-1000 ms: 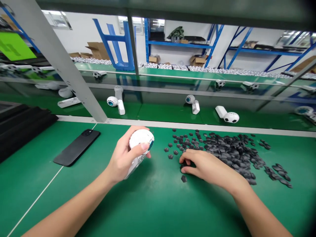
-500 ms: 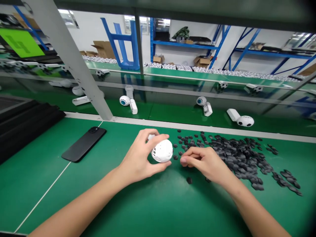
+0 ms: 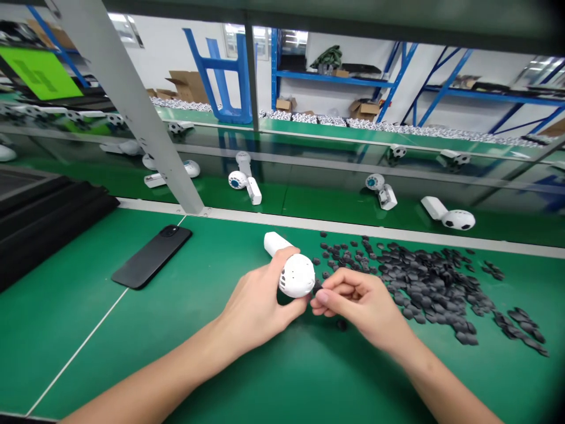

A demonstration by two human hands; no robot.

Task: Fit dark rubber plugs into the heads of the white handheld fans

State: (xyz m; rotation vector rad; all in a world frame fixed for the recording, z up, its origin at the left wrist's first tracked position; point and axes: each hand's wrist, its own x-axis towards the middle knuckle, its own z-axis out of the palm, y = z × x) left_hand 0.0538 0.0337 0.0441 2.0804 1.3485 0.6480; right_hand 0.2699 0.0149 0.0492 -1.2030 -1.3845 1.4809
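My left hand (image 3: 263, 300) is closed around the round head of a white handheld fan housing (image 3: 298, 275) with slotted vents. Its white handle (image 3: 276, 242) points away to the upper left. Close to the right side of that head, my right hand (image 3: 357, 300) pinches a small black piece (image 3: 317, 287) between thumb and fingertips. Whether the piece touches the housing I cannot tell. Beyond my right hand spreads a pile of black pentagon-like pieces (image 3: 424, 282) on the green work surface (image 3: 212, 365). One loose black piece (image 3: 341, 325) lies just under my right hand.
A black phone (image 3: 152, 257) lies at left, beside dark foam-like sheets (image 3: 53, 221). Behind the white rail (image 3: 282, 222), a green belt (image 3: 304, 203) carries several white fans, one with black patches (image 3: 459, 219). A grey post (image 3: 132, 112) rises at left.
My right hand has brought a small black piece up beside the fan head. My left hand has turned the fan, so its handle now shows. Fans on the belt have shifted right.
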